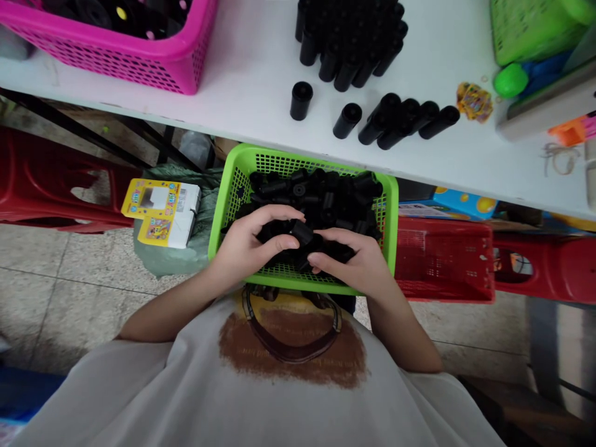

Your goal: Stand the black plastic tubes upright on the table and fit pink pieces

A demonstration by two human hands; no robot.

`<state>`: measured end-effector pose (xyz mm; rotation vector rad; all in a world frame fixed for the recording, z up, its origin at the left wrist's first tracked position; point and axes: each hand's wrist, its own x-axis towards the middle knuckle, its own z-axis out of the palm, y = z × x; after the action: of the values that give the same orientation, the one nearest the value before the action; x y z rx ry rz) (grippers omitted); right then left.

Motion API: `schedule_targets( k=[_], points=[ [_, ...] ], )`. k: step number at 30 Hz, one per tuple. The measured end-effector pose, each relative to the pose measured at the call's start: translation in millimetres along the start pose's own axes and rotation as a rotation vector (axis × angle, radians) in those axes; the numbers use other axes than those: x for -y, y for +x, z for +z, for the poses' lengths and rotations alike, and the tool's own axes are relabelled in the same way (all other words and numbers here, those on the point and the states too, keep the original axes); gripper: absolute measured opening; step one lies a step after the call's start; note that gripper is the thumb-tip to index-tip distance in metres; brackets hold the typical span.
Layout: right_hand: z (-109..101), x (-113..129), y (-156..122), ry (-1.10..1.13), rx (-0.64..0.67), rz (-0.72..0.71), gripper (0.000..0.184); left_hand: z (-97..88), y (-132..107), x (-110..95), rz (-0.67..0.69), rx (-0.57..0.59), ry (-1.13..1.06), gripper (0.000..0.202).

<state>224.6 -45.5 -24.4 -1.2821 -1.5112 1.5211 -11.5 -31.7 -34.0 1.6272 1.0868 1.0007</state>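
Note:
Over a green basket (217, 223) of loose black plastic parts (326, 202), my two hands are close together. My left hand (249, 242) pinches a short black plastic cylinder (302, 231) between thumb and fingers. Just to its right, my right hand (356, 257) is closed, its index finger and thumb by the cylinder's right end. Whatever dark piece sits in those right fingers blends into the black parts below. On the white table (251, 81) in front, black cylinders (349, 37) stand in a tight cluster. Several more (400, 121) stand nearer the edge, with a single cylinder (302, 100) to their left.
A pink basket (181, 59) with black parts occupies the table's left. At the right are a green basket (535, 31) and small yellow stickers or cards (474, 101). Below lie a yellow-white carton (162, 212), a red crate (442, 261) and red stools (554, 267).

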Motion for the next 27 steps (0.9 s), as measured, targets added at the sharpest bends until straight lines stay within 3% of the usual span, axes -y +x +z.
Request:
schedule_targets(
  k=[4, 6, 8, 10, 12, 15, 17, 19, 21, 24, 27],
  points=[
    [1, -3, 2, 0.135, 0.047, 0.135, 0.039, 6.4, 3, 4, 0.137, 0.142, 0.085, 0.033],
    [3, -8, 5, 0.228, -0.008, 0.154, 0.046, 7.5, 7, 2, 0.212, 0.261, 0.177, 0.034],
    [5, -12, 7, 0.356, -0.060, 0.151, 0.059, 5.3, 15, -3, 0.246, 0.309, 0.248, 0.035],
    [3, -14, 9, 0.441, -0.081, 0.124, 0.064, -1.7, 28, -12, 0.257, 0.295, 0.294, 0.034],
    [1, -13, 9, 0.406, -0.117, 0.065, 0.055, -13.3, 47, -20, 0.249, 0.231, 0.340, 0.035],
    [-1, -10, 9, 0.049, -0.157, -0.114, 0.026, -33.5, 84, -22, 0.159, -0.003, 0.479, 0.049],
    [5, -10, 10, -0.295, -0.055, -0.271, 0.014, -42.6, 110, -12, 0.095, -0.162, 0.585, 0.068],
    [17, -12, 13, -0.625, 0.146, -0.397, 0.020, -45.4, 132, 2, 0.037, -0.225, 0.650, 0.076],
    [32, -14, 19, -0.918, 0.386, -0.478, 0.031, -43.1, 148, 16, -0.008, -0.219, 0.677, 0.068],
    [52, -14, 32, -1.213, 0.684, -0.587, 0.029, -37.9, 163, 33, -0.015, -0.183, 0.674, 0.052],
    [62, -12, 45, -1.306, 0.813, -0.757, 0.028, -38.0, 171, 46, 0.056, -0.164, 0.624, 0.075]
  ],
)
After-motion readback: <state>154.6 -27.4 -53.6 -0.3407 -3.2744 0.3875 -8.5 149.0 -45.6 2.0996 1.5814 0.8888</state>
